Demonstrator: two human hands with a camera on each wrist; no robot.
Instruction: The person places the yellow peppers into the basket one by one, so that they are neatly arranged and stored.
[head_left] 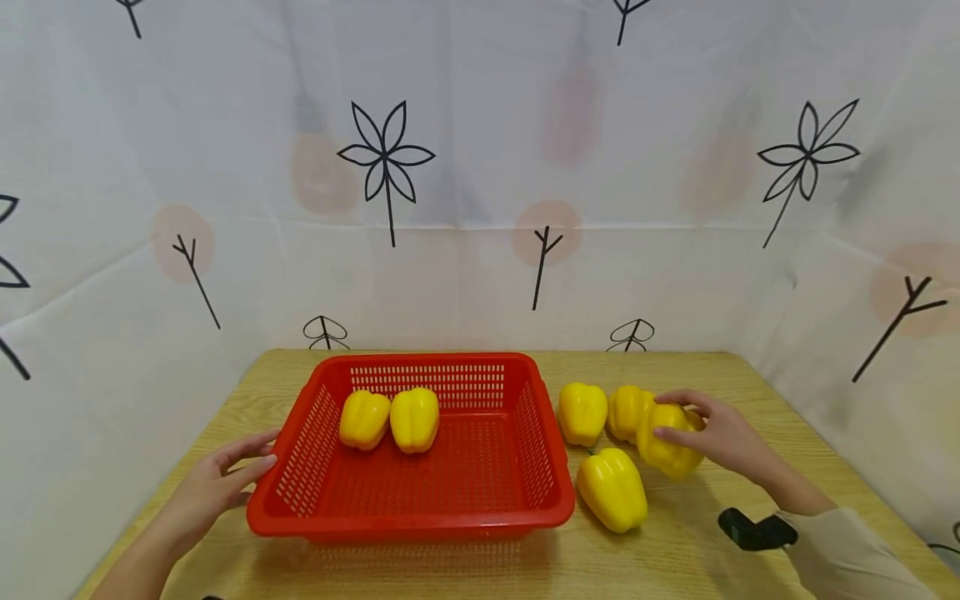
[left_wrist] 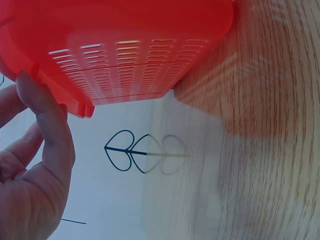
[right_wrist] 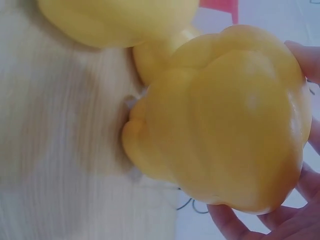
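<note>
My right hand (head_left: 708, 429) grips a yellow bell pepper (head_left: 667, 450), thumb on one side and fingers on the other. That bell pepper (right_wrist: 235, 120) fills much of the right wrist view and partly covers another behind it. Close by on the table lie three more yellow bell peppers: one at the back (head_left: 582, 414), one beside the held one (head_left: 627, 412), one nearer the front (head_left: 612, 490). On the left, my left hand (head_left: 213, 487) touches the outer left rim of a red plastic basket (head_left: 450, 523) with loosely bent fingers. Two yellow bell peppers (head_left: 364, 419) (head_left: 415, 420) lie inside, towards its back left.
The basket stands on a wood-grain table (head_left: 660, 558), left of the loose peppers. A white cloth (head_left: 480, 275) printed with plant drawings hangs behind the table and along its sides. A black strap piece (head_left: 757, 530) sits at my right sleeve (head_left: 855, 554).
</note>
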